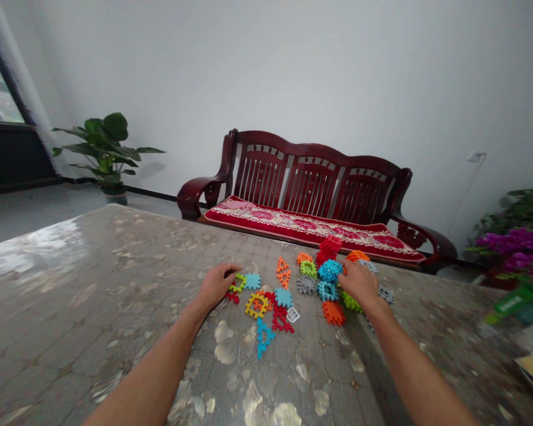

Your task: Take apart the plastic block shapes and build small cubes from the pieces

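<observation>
My left hand is at the left edge of the spread of plastic building tiles, fingers curled over a lime-green tile. Beside it lie a light-blue tile and a red piece. Over the right-hand pile, my right hand has its fingers bent together; what they hold, if anything, is hidden. Close to its fingertips are a blue cluster of tiles and a green stack. Between the hands lie a yellow tile, a blue triangular tile and orange triangular pieces.
A patterned cover lies over the table. Red tiles are stacked at the far side, with grey tiles at the right. Beyond stands a wooden bench. Purple flowers and a green container are at the right.
</observation>
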A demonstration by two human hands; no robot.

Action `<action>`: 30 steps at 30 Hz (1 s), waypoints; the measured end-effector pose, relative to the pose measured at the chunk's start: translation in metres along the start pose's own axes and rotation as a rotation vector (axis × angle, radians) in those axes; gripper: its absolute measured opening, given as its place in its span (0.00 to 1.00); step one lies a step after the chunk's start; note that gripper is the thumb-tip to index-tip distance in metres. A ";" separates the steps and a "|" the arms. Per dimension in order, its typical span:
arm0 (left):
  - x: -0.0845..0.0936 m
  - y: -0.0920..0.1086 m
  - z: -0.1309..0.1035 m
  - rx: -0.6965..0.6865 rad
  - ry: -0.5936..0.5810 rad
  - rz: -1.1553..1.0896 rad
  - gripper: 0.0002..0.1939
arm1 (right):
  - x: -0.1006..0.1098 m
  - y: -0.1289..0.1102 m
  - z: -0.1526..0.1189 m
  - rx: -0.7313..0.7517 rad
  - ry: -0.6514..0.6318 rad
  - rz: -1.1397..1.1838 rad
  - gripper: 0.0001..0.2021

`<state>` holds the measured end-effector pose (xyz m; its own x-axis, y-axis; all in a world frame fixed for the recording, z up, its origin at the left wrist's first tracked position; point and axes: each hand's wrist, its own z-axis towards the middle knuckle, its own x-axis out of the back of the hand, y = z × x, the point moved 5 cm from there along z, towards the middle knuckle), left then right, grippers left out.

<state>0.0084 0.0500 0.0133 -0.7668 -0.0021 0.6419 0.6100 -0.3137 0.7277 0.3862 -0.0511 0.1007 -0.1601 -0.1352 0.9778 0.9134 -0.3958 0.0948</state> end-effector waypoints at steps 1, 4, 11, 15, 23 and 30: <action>0.000 0.000 0.000 -0.001 0.001 0.004 0.16 | 0.000 0.000 0.001 0.005 0.013 -0.003 0.22; 0.000 0.000 0.000 0.009 -0.004 -0.005 0.16 | -0.001 -0.004 0.005 0.051 0.008 0.005 0.22; 0.000 -0.001 0.001 0.022 -0.009 -0.009 0.16 | -0.008 -0.007 0.010 0.119 -0.062 0.019 0.20; -0.001 0.000 0.000 0.022 -0.017 -0.003 0.16 | -0.011 -0.002 0.014 0.092 -0.018 0.091 0.25; -0.001 -0.001 0.000 0.013 -0.010 -0.004 0.16 | -0.015 0.018 0.008 0.156 0.037 0.454 0.31; -0.001 -0.003 0.000 -0.004 0.001 -0.004 0.16 | -0.010 0.008 -0.026 0.255 -0.050 0.242 0.29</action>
<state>0.0078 0.0509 0.0105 -0.7694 -0.0014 0.6388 0.6060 -0.3179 0.7292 0.3852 -0.0768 0.0866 0.0857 -0.1502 0.9849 0.9876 -0.1176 -0.1038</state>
